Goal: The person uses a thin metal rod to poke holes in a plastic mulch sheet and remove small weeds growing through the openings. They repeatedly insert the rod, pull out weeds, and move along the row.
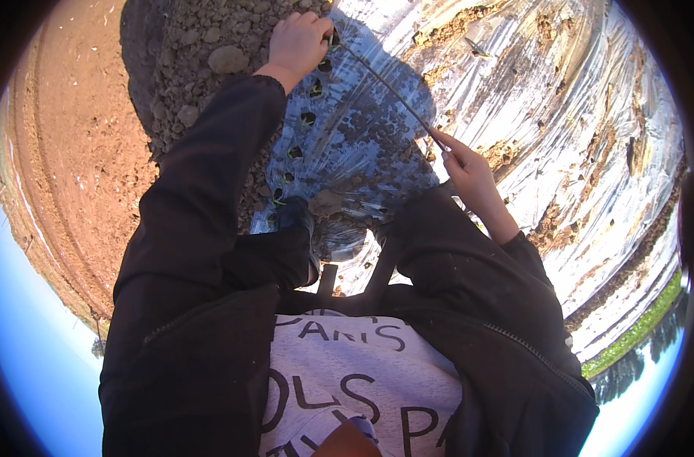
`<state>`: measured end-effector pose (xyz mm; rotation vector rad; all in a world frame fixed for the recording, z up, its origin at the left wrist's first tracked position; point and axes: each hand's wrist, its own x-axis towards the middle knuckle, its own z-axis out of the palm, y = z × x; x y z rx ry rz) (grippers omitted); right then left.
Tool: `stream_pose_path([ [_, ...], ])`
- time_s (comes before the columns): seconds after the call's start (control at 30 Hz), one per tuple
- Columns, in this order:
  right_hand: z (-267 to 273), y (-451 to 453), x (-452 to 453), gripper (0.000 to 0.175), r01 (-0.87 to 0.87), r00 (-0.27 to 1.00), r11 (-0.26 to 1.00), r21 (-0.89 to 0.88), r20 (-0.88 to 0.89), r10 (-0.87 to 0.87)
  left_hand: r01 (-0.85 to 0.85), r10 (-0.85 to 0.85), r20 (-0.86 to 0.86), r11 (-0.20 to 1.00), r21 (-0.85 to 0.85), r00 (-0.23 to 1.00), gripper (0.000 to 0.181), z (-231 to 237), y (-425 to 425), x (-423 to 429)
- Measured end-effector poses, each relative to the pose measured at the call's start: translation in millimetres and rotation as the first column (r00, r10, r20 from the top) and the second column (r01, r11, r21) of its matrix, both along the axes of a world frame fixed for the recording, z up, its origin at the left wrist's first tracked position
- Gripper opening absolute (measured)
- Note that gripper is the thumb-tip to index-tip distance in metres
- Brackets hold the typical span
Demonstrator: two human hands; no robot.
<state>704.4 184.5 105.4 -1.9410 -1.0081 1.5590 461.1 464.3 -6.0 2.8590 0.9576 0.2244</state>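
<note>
My right hand [469, 170] grips the near end of a thin dark rod [388, 87]. The rod slants across the clear plastic mulch film [352, 123], and its far end meets a planting hole beside my left hand [300, 44]. That hand is low at the film's edge with its fingers curled. Green leaf shows by its fingertips, but whether they pinch it is hidden. Toward me runs a row of holes in the film, several with small seedlings, such as one seedling [316, 87] and another seedling [277, 197] near my dark boot [295, 217].
Clods of soil [192, 54] bank the film's left edge, with bare tilled ground [84, 114] beyond. A clod [325, 203] lies by my boot. To the right stretches sunlit, wrinkled film [581, 108] with soil patches and more holes. My knees flank the film in front.
</note>
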Motion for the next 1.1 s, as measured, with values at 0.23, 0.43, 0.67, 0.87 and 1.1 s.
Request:
stream_pose_path([
  [0.23,-6,-1,8,0.043,0.164,0.889,0.959,-0.231,-0.386,-0.245,0.19,-0.192,0.021,0.98,0.06,0.981,0.017,-2,10,0],
  [0.43,5,5,9,0.043,0.052,0.994,0.995,-0.088,-0.092,-0.06,0.247,-0.253,0.075,0.965,0.089,0.964,0.015,2,10,3],
  [0.67,9,25,22,0.039,0.086,0.988,0.993,0.084,0.121,-0.095,0.126,-0.119,0.082,0.988,-0.087,0.99,0.013,1,8,10],
  [0.87,9,62,31,0.039,-0.018,0.974,0.986,0.168,0.228,-0.021,0.155,-0.153,0.105,0.988,-0.015,0.983,0.01,6,8,9],
  [1.1,-15,65,35,0.04,-0.221,0.86,0.922,0.318,0.51,0.03,-0.001,0.009,0.092,0.997,-0.079,0.996,0.009,6,6,16],
])
